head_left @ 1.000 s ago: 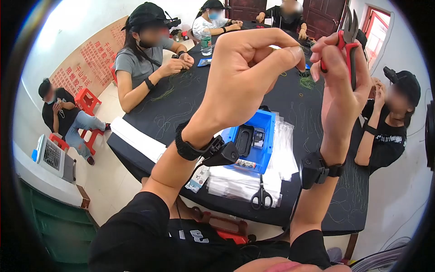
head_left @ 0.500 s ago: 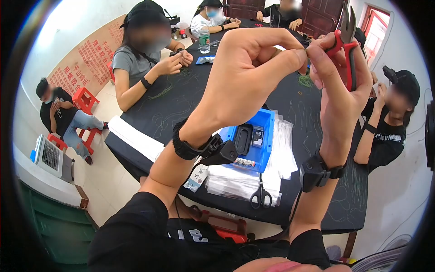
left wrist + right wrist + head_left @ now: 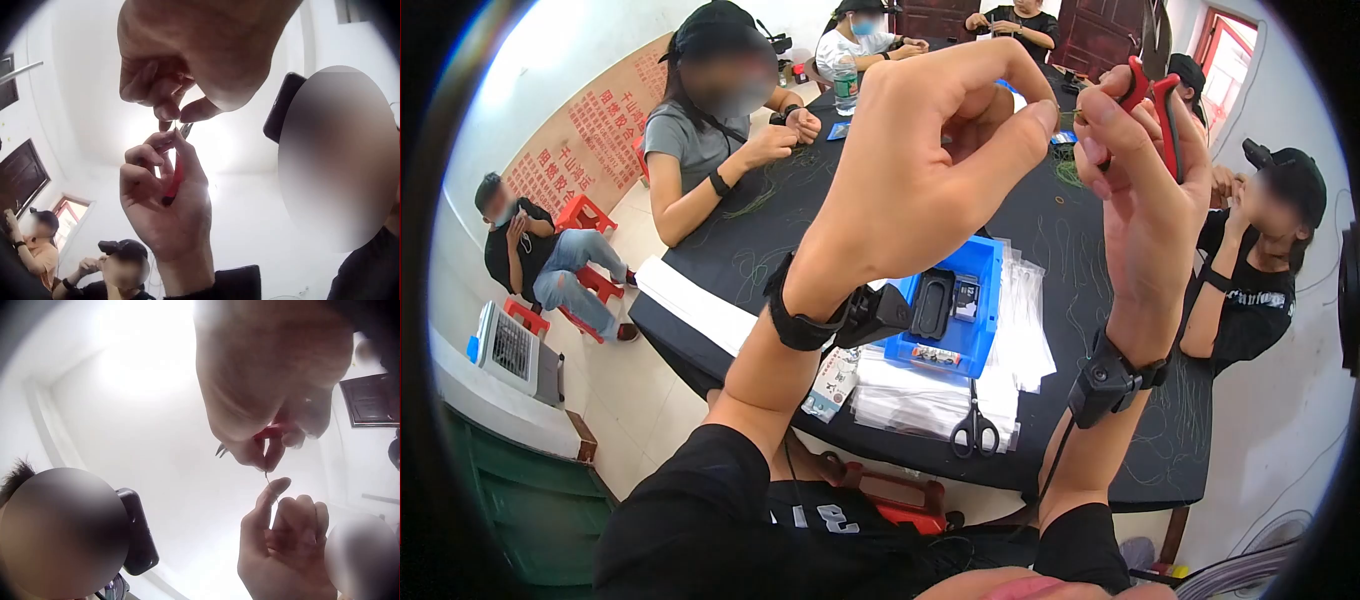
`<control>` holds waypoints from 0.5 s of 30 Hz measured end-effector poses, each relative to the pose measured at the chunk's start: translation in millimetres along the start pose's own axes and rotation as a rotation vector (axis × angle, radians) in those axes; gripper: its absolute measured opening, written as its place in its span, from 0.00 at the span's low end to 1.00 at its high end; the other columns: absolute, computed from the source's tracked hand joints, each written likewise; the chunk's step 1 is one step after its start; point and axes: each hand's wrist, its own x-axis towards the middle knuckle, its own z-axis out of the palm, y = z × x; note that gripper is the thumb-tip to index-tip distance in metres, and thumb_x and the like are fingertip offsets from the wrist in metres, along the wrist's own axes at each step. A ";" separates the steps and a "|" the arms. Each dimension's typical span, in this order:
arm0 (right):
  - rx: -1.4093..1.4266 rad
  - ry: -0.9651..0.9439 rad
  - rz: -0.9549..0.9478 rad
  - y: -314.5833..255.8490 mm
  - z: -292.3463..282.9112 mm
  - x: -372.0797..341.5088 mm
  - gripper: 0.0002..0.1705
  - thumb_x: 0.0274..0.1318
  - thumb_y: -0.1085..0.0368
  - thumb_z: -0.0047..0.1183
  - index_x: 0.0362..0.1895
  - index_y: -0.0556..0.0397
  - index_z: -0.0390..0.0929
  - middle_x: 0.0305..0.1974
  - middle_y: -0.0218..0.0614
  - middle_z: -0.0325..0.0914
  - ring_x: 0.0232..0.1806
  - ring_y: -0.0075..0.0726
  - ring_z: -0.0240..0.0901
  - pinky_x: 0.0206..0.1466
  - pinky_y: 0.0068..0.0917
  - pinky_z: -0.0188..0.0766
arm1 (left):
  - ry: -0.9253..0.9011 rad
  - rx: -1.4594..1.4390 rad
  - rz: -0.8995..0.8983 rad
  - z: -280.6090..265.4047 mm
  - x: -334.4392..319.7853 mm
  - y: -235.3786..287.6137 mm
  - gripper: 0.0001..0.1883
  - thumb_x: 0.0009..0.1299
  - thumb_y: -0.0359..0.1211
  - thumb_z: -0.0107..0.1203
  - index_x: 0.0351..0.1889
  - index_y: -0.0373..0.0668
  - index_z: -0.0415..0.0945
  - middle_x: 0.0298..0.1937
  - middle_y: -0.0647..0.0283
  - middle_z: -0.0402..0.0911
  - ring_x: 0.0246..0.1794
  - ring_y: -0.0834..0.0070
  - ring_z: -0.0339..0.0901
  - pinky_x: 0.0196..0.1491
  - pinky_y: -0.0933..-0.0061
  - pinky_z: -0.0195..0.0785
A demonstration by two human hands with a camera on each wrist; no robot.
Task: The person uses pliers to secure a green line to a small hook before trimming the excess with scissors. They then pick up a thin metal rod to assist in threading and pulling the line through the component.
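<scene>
Both hands are raised above the black table. My left hand (image 3: 940,160) is bent at the wrist, and its thumb and index finger pinch a thin strand (image 3: 267,479). Across a small gap the strand runs to the fingertips of my right hand (image 3: 1145,220), which hold its other end. Tucked in that same hand is a pair of red-handled pliers (image 3: 1168,125), metal jaws pointing up, the handles lying between fingers and palm. In the left wrist view the pliers' tip shows just behind the right fingertips.
Below the hands stands a blue tray (image 3: 994,340) with a black case, among clear plastic bags (image 3: 1025,315). Black-handled scissors (image 3: 974,435) lie near the table's front edge. Green strands (image 3: 1068,172) and a water bottle (image 3: 845,85) are farther back. Several people sit around the table.
My fingertips came together half a second ago and are now slightly apart. The pliers have shifted a little up and left in the head view.
</scene>
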 end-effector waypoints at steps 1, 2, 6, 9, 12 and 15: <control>-0.007 -0.001 0.002 -0.4 -0.5 -0.1 0.20 0.63 0.67 0.64 0.56 0.63 0.78 0.33 0.27 0.78 0.32 0.16 0.72 0.29 0.16 0.59 | -0.001 -0.001 0.000 0.2 0.2 -0.5 0.09 0.77 0.31 0.53 0.42 0.34 0.80 0.19 0.74 0.73 0.16 0.93 0.63 0.20 0.86 0.49; -0.014 -0.003 0.005 -0.7 -0.7 -0.3 0.20 0.63 0.67 0.64 0.56 0.63 0.78 0.32 0.27 0.77 0.32 0.16 0.72 0.29 0.15 0.59 | 0.006 -0.007 0.009 0.3 0.5 -0.9 0.08 0.76 0.30 0.54 0.43 0.34 0.80 0.20 0.74 0.74 0.17 0.93 0.63 0.20 0.86 0.49; -0.016 0.002 0.005 -0.1 1.0 0.1 0.20 0.62 0.67 0.64 0.56 0.63 0.78 0.32 0.27 0.77 0.32 0.16 0.71 0.29 0.15 0.58 | 0.015 0.014 0.000 2.3 0.1 1.6 0.05 0.75 0.27 0.58 0.45 0.36 0.80 0.21 0.74 0.74 0.18 0.94 0.64 0.21 0.85 0.47; 0.003 0.017 0.001 1.0 0.6 -0.5 0.20 0.62 0.67 0.65 0.55 0.62 0.78 0.33 0.28 0.78 0.31 0.16 0.71 0.29 0.16 0.58 | 0.028 0.040 0.018 2.6 0.5 1.4 0.05 0.74 0.25 0.60 0.45 0.36 0.80 0.21 0.75 0.74 0.20 0.95 0.63 0.22 0.85 0.47; -0.026 -0.009 -0.002 1.5 -3.4 0.6 0.18 0.64 0.66 0.62 0.54 0.62 0.78 0.36 0.31 0.79 0.33 0.18 0.71 0.29 0.16 0.59 | 0.036 0.072 0.054 1.8 1.9 -0.2 0.05 0.74 0.25 0.59 0.45 0.35 0.81 0.21 0.76 0.73 0.21 0.95 0.62 0.24 0.85 0.46; 0.129 -0.029 0.034 2.6 -4.0 6.1 0.17 0.66 0.66 0.59 0.54 0.63 0.77 0.38 0.36 0.79 0.35 0.21 0.71 0.29 0.17 0.59 | 0.061 -0.007 0.041 2.8 1.1 -2.6 0.05 0.74 0.25 0.60 0.45 0.34 0.81 0.21 0.77 0.73 0.22 0.96 0.60 0.25 0.86 0.46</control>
